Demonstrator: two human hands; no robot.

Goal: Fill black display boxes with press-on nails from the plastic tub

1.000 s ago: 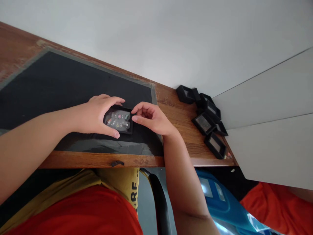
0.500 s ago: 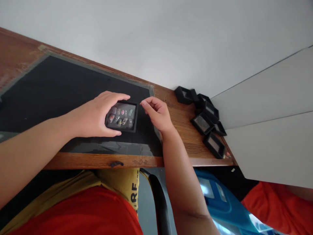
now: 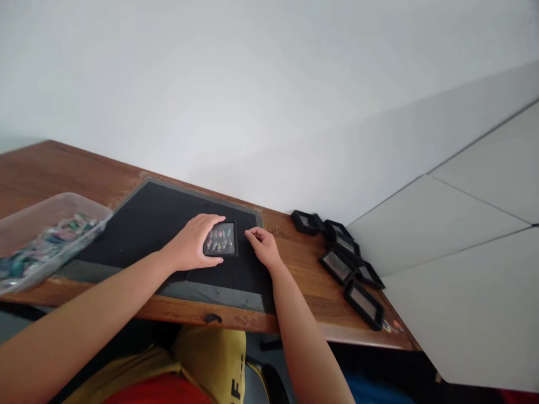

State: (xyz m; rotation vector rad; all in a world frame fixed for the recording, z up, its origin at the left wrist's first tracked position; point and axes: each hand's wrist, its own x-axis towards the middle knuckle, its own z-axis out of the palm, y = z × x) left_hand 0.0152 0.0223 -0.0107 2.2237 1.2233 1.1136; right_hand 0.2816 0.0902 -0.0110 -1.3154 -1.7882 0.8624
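A small black display box (image 3: 220, 240) with a clear top, showing two rows of small coloured pieces, lies flat on the black mat (image 3: 138, 230) near the mat's far right corner. Its long axis runs left to right, roughly parallel to the wall behind; the clear face points upward. The left hand (image 3: 191, 244) covers the box's left end: its fingers (image 3: 213, 219) are spread and curved over the far edge, the thumb lies along the near edge, and the box sits clamped between them. The right hand (image 3: 261, 245) rests just beside the box's right end, fingers loosely curled together with the tips pointing at the box; whether they touch it cannot be told. The mat lies on a wooden worktop (image 3: 307, 280) set against a white wall. To the right, well apart from the hands, a cluster of similar black boxes (image 3: 343, 259) lies along the worktop's right edge. At the far left, a clear plastic tub (image 3: 54, 207) holds a heap of small coloured pieces (image 3: 46, 244).
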